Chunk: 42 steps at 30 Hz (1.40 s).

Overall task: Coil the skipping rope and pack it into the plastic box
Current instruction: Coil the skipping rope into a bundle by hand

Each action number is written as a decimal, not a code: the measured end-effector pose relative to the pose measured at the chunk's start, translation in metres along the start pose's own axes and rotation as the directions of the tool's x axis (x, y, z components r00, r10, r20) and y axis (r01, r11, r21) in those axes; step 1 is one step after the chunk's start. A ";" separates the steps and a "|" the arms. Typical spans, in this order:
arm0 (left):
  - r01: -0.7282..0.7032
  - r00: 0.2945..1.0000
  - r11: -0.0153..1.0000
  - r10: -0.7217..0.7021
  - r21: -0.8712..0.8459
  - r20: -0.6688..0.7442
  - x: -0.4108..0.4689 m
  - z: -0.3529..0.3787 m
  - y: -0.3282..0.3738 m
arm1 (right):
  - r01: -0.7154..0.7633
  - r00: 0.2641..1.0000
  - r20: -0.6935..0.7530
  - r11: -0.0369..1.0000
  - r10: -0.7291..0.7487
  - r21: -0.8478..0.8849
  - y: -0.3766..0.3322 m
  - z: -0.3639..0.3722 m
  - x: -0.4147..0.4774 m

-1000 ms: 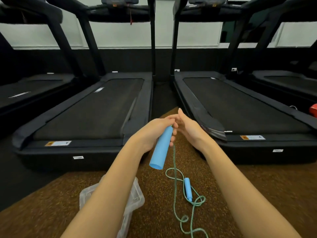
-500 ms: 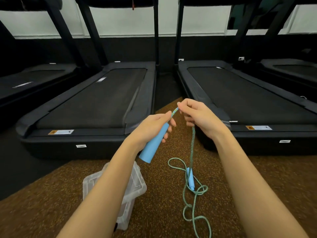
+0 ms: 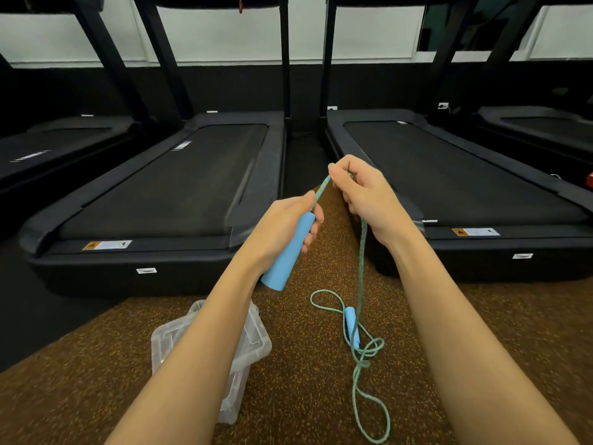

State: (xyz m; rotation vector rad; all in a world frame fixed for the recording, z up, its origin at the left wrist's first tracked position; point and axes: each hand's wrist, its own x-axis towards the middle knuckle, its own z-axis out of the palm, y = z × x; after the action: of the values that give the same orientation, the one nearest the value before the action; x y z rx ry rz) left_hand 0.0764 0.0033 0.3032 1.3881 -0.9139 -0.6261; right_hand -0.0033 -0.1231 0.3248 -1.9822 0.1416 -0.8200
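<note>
Head view: my left hand (image 3: 282, 226) clenches blue foam handle (image 3: 287, 252); right hand (image 3: 365, 194) pinches limp green braided rope (image 3: 362, 252). I'd coil hand-over-hand from there.

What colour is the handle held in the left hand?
Light blue, plain; the handle in the left hand shows clearly in the head view.

Skipping rope (image 3: 362, 248) taut between both hands (image 3: 362, 194)

Clear plastic box (image 3: 253, 343), braided rope (image 3: 362, 252)
</note>
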 end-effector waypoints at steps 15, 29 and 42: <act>-0.076 0.989 0.981 0.097 -0.178 0.115 -0.011 -0.010 0.012 | 0.107 0.985 -0.142 0.993 -0.100 0.046 -0.021 0.017 0.001; -0.029 0.994 0.997 0.036 -0.073 0.104 -0.014 -0.017 0.011 | 0.119 0.961 -0.262 0.988 -0.089 0.101 -0.022 0.031 0.002; 0.033 0.992 0.997 -0.024 -0.064 0.127 -0.015 -0.032 0.000 | 0.109 0.989 -0.084 0.989 -0.118 -0.103 -0.018 0.024 0.003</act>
State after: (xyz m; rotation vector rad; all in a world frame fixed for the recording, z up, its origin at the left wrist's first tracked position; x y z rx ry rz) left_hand 0.0951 0.0331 0.3019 1.3160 -0.9666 -0.7663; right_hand 0.0096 -0.0970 0.3337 -2.0614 0.1242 -0.9940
